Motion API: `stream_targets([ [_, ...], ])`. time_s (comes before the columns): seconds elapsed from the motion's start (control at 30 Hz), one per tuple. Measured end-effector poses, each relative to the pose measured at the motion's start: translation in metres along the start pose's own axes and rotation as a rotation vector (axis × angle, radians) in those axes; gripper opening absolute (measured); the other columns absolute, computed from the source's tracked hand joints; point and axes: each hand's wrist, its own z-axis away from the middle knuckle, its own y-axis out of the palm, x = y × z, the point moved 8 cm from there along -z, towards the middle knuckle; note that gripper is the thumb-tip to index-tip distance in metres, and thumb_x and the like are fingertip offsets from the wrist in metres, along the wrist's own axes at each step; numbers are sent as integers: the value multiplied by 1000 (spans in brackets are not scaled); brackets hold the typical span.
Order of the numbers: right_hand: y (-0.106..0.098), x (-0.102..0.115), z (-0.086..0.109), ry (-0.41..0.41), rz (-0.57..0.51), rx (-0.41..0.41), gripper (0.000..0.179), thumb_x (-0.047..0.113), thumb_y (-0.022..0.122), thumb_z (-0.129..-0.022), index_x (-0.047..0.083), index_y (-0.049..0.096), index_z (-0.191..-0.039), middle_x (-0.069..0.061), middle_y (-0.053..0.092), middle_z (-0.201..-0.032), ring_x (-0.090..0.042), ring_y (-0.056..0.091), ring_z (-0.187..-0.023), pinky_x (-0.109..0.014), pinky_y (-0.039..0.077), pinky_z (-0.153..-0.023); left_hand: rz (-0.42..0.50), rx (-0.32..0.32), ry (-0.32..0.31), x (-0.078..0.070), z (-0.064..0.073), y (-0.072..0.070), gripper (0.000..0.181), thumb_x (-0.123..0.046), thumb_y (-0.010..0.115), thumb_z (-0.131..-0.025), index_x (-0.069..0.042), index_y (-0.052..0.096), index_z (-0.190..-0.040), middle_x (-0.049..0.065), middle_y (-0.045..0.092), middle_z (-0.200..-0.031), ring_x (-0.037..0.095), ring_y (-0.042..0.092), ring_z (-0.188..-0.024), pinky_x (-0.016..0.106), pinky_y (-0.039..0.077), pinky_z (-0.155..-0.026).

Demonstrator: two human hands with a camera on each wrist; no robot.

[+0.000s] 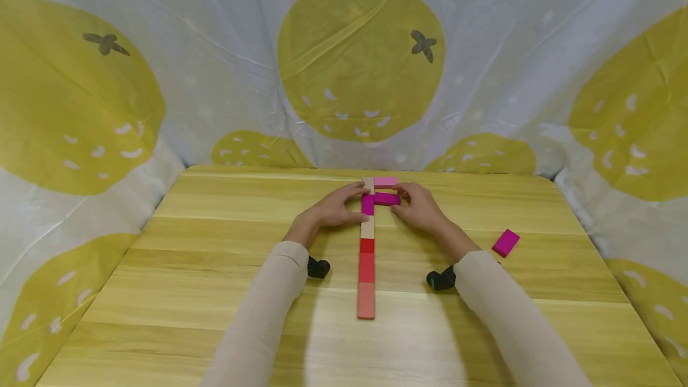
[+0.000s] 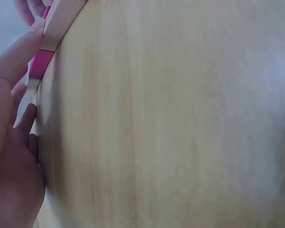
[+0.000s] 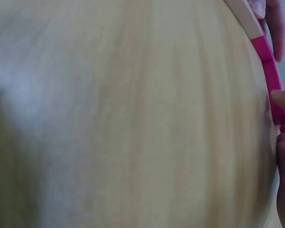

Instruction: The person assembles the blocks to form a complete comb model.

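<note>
A straight column of flat blocks [image 1: 366,267] runs away from me, in salmon, red, bare wood and magenta. At its far end a light pink block [image 1: 385,182] juts out to the right. Just nearer, a magenta block [image 1: 387,199] stands out sideways, its left end against the column. My right hand [image 1: 421,208] pinches its right end between thumb and fingers; the right wrist view shows the thumb [image 3: 282,99] on its near side. My left hand [image 1: 335,208] rests at the column's left side, fingers extended, thumb on the bare wood block [image 2: 61,23].
A loose magenta block [image 1: 506,243] lies on the wooden table [image 1: 215,297] beyond the right forearm. Black wrist devices [image 1: 442,279] show beneath both sleeves. A white curtain [image 1: 231,64] with large yellow fruit prints hangs behind the table's far edge.
</note>
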Motion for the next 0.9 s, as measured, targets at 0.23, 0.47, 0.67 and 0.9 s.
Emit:
stream_targets([
  [0.23,-1,-3,3,-65,-10,-61,33,4,71,-94,-9,68,-125,-25,64,-119,-41,61,-110,-53,52,-95,-19,6,1,2,-1,1,73,-41,74,-96,-16,45,-158,1,25,-169,26,21,-154,45,20,-123],
  [0.47,1,-5,-1,-22,-4,-37,34,5,71,-97,-6,68,-129,-24,64,-122,-39,61,-112,-52,51,-97,-7,11,2,0,-1,-1,72,-39,75,-96,-17,46,-158,2,27,-169,26,22,-154,45,20,-123],
  [0.67,2,-6,-3,-7,-13,-22,34,6,72,-97,-4,69,-130,-24,64,-124,-38,61,-112,-51,52,-97,-4,5,-4,0,-1,-2,71,-38,75,-96,-17,47,-157,2,27,-168,25,22,-154,45,20,-123],
  [0.9,-1,-9,-2,45,-65,-44,47,14,70,-98,-1,60,-141,-24,57,-128,-37,59,-111,-51,51,-96,-3,8,-16,-1,0,0,70,-38,75,-96,-17,47,-157,0,27,-168,25,22,-154,44,21,-123],
])
